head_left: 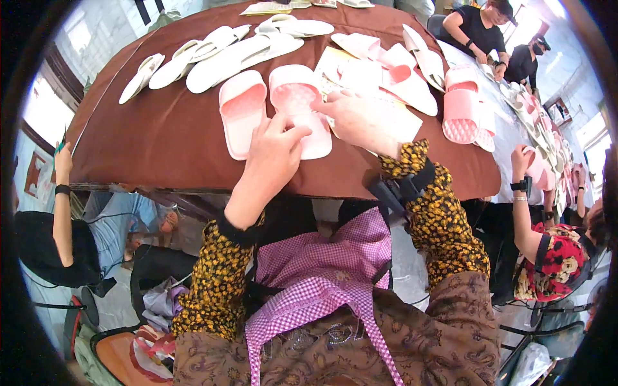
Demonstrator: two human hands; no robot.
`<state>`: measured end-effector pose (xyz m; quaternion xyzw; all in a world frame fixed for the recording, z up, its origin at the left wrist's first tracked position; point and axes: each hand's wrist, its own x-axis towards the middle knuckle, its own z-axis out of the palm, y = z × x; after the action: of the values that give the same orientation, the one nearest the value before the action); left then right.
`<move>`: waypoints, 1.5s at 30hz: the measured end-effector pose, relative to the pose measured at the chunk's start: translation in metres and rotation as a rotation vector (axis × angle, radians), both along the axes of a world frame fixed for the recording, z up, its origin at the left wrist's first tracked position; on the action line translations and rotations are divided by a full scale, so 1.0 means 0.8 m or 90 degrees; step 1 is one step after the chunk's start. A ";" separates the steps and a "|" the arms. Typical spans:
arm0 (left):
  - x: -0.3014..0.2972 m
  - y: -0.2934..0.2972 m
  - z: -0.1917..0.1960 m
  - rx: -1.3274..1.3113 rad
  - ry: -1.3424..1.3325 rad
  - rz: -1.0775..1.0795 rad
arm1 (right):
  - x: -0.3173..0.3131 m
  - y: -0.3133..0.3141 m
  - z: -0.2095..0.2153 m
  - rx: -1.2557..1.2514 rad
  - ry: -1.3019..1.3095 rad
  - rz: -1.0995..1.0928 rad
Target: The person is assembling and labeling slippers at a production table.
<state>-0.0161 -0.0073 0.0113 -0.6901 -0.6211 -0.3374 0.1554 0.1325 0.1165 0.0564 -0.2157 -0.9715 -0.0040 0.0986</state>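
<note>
Your left hand (273, 145) and right hand (360, 116) both touch one pink slide slipper (299, 93), one at each side. Just left of your grip lies another pink slide slipper (241, 106). White slippers (222, 69) lie past your grip, to the left. More pink slippers (461, 112) sit to its right. Brown cloth (161, 148) spreads underneath.

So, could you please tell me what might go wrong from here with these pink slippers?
Two things, perhaps. The left hand reaches in close beside the left front pink slipper while at the right front pink slipper, so it might nudge the left one out of line. The right hand also overlaps a pale sheet near other slippers, so a sideways move could drag the sheet and disturb them.
</note>
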 end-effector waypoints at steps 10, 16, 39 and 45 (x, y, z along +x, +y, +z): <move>-0.063 -0.030 0.027 0.029 -0.181 0.078 | 0.008 -0.008 -0.005 -0.038 0.067 0.053; -0.033 -0.017 0.019 0.037 -0.146 0.013 | 0.003 -0.018 0.012 -0.153 0.108 0.016; -0.038 -0.010 0.008 -0.022 -0.116 0.020 | 0.006 -0.031 0.007 0.135 -0.085 0.093; -0.079 -0.019 0.031 0.010 -0.111 0.074 | 0.003 -0.006 0.033 -0.053 -0.074 0.077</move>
<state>-0.0793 -0.0227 0.0363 -0.6197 -0.6686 -0.3913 0.1256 0.1346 0.1116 0.0831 -0.1597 -0.9862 0.0297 0.0333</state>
